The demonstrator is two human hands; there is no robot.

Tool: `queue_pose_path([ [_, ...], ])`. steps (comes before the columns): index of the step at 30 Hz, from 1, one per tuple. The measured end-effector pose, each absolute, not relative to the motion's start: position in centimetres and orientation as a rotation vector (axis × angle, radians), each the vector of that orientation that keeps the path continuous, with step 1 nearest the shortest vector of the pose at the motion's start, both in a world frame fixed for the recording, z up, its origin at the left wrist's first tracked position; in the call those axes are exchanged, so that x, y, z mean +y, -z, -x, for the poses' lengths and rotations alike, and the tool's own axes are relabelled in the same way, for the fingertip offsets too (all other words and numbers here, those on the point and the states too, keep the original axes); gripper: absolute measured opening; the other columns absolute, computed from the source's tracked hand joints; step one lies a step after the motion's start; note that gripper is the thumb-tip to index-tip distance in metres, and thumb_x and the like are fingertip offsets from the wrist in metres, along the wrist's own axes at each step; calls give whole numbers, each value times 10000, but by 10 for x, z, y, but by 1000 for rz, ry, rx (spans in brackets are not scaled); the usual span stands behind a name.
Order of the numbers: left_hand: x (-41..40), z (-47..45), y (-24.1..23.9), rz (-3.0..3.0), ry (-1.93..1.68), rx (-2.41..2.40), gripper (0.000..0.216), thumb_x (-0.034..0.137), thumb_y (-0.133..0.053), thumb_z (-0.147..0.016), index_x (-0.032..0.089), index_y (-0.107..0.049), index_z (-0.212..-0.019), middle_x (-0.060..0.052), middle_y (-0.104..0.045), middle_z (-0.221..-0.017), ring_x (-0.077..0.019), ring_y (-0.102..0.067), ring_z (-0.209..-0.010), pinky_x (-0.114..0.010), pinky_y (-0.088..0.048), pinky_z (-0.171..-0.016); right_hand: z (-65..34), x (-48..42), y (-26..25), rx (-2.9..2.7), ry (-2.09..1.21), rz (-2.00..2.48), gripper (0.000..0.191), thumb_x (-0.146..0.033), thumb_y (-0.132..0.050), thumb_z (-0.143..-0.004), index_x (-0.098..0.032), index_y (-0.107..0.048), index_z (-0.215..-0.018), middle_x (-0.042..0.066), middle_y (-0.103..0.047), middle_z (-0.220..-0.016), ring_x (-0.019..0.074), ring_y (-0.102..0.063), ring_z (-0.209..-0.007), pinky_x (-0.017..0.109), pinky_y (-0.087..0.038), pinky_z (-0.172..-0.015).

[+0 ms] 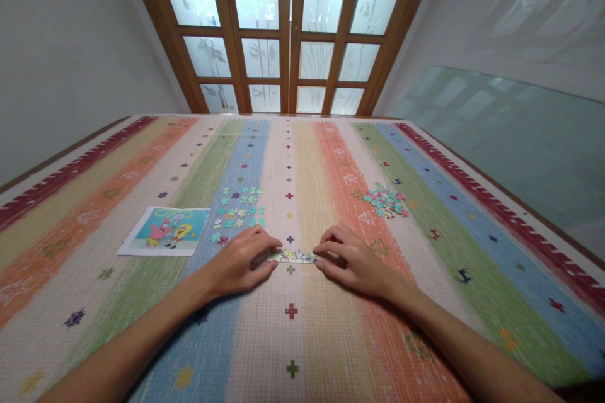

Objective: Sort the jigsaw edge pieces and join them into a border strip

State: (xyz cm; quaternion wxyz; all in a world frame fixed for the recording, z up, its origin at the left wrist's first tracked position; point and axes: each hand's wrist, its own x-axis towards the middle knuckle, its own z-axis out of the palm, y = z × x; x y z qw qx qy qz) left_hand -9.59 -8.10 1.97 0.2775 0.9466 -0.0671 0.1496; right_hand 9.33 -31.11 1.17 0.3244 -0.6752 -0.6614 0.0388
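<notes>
A short row of joined puzzle pieces (293, 256) lies flat on the striped tablecloth (302, 327) between my two hands. My left hand (241, 261) pinches the row's left end with curled fingers. My right hand (350, 258) presses fingertips on its right end. A spread of loose turquoise pieces (239, 214) lies just beyond my left hand. A heap of pink and teal pieces (386, 199) sits beyond my right hand. A cartoon reference picture (166, 230) lies flat to the left.
The table runs to a wooden-framed frosted glass door (288, 31) at the far end. A white wall stands on the left, and a glass panel (520, 138) borders the right edge.
</notes>
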Motion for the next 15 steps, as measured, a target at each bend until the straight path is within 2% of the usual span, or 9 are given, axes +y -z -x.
queue_pose_path([
  [15,-84,97,-19,-2543,-392,-239,203,194,-582,-956,202,-623,-1155,-62,-682,-999,-212,-625,-949,-358,-536,-816,-93,-311,-11,-1726,-112,1774,167,-263,-597,-971,-180,-720,-1048,98,-641,-995,216,-590,-941,382,-508,-830],
])
